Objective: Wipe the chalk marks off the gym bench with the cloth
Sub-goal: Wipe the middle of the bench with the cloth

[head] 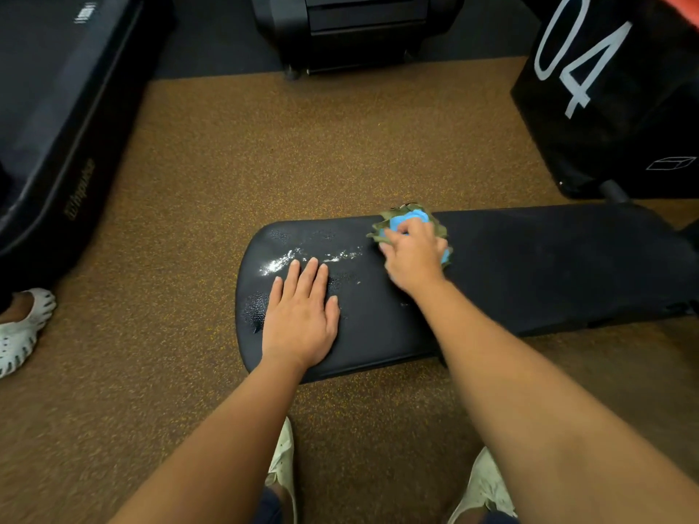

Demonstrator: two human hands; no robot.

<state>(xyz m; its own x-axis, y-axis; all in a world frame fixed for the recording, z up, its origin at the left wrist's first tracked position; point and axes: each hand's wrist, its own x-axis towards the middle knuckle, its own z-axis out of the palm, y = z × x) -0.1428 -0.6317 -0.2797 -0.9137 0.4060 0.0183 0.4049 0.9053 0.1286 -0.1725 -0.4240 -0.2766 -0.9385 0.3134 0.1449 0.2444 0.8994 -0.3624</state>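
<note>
A black padded gym bench (pixel 529 266) lies across the brown floor, its rounded end to the left. White chalk marks (pixel 287 260) streak the pad near that end, with a fainter patch (pixel 340 256) to their right. My left hand (pixel 300 315) rests flat on the pad, fingers spread, just below the chalk. My right hand (pixel 414 255) presses a crumpled blue and green cloth (pixel 410 217) onto the bench, right of the chalk. Most of the cloth is hidden under the hand.
A black box marked 04 (pixel 612 88) stands at the back right. Black gym equipment (pixel 351 28) sits behind, and a long black pad (pixel 56 119) to the left. Another person's white shoe (pixel 22 330) is at the left edge. My own shoes (pixel 283 463) are below the bench.
</note>
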